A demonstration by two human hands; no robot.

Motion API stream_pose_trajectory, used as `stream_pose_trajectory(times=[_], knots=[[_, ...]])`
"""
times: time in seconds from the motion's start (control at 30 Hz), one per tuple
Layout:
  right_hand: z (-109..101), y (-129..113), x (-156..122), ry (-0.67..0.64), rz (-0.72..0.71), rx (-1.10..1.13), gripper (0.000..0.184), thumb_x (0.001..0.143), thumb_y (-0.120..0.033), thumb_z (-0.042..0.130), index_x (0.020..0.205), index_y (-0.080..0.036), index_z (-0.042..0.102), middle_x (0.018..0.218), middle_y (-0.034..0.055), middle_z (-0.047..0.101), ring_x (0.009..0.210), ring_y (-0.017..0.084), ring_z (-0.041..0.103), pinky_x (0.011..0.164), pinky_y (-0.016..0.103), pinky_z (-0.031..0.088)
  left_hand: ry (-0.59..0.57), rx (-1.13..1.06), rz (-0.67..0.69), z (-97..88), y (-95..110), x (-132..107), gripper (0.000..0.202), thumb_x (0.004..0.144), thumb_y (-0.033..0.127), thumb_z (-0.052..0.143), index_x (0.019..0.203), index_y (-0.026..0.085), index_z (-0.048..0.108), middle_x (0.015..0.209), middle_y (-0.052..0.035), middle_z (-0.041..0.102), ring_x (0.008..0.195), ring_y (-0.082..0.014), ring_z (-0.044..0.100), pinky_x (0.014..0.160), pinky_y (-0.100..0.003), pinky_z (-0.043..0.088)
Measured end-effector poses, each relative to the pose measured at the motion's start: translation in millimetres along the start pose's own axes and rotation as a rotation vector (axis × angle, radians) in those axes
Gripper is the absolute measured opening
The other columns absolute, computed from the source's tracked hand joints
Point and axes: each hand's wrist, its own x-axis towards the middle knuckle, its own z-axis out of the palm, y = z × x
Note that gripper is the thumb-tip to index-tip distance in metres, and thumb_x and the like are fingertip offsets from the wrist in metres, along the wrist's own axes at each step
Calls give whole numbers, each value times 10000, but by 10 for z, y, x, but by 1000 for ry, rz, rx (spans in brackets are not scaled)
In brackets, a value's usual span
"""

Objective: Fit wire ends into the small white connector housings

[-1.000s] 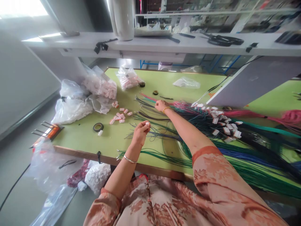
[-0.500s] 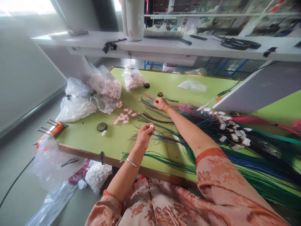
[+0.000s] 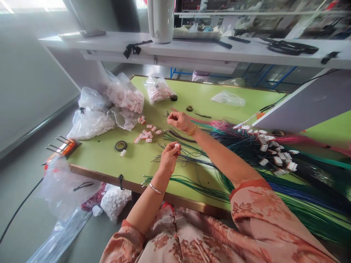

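My left hand (image 3: 169, 157) pinches a small white-and-orange connector housing (image 3: 177, 146) between thumb and fingertips, above the table's near part. Farther out, my right hand (image 3: 179, 122) has its fingers curled together over the tips of the laid-out wires. Whatever it may grip is too small to make out. Beneath and beside both hands run bundles of thin wires: dark ones (image 3: 181, 135), blue ones (image 3: 196, 160) and green ones (image 3: 189, 183), their ends pointing left. Several loose connector housings (image 3: 145, 135) lie to the left of my hands.
Wired connectors (image 3: 278, 157) are heaped at right. Bags of housings (image 3: 124, 96) stand at the back left, near black tape rolls (image 3: 120, 146). An orange holder with metal prongs (image 3: 64, 149) sits at the left corner. A white shelf (image 3: 192, 54) spans the back.
My right hand has moved left and slightly nearer, across the wire ends, fingers still curled. My left hand keeps the connector housing in nearly the same place. The view has shifted slightly.
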Motion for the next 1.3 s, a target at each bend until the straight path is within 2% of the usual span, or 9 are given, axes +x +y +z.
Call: stream_pose_trajectory(times=[0.2,0.37,0.67,0.9,1.17,1.3], knots=[[-127,-72,-798,7,31,49,152,708,-294,594,689,-143,599,603,-8,567,535,78,420,499,207,337,1,-86,-29,3,23,28,188,683,115,750,835,158,647,771,-2,598,658,-58,523,666,-208,435],[-91,27,-1164,50,67,4,147,702,-291,598,687,-147,620,583,-20,552,517,70,394,492,201,325,0,-74,-60,14,39,20,185,694,99,735,842,169,649,777,5,604,640,-56,528,664,-200,453],[-31,92,-1278,142,29,-132,147,723,-298,599,679,-160,624,571,-23,557,497,75,366,489,216,290,-12,-77,-69,2,-8,23,193,687,89,732,843,167,651,771,10,607,652,-57,547,673,-193,455],[-5,79,-1311,168,-5,-192,134,762,-283,587,700,-168,618,632,-1,619,527,89,430,527,225,323,-26,-24,-25,-5,-29,31,203,680,136,768,846,170,656,783,13,615,665,-59,543,731,-220,455],[70,186,-1343,127,-183,-309,119,799,-215,557,689,-179,587,670,22,625,583,115,489,580,240,359,21,67,37,-41,-117,34,242,617,159,805,811,154,660,703,24,604,625,-60,524,658,-215,428],[25,190,-1357,69,-203,-260,98,821,-188,526,758,-180,601,709,26,642,588,115,510,588,234,381,31,74,38,-47,-94,40,247,616,173,804,819,149,665,732,10,626,612,-61,524,646,-224,425]])
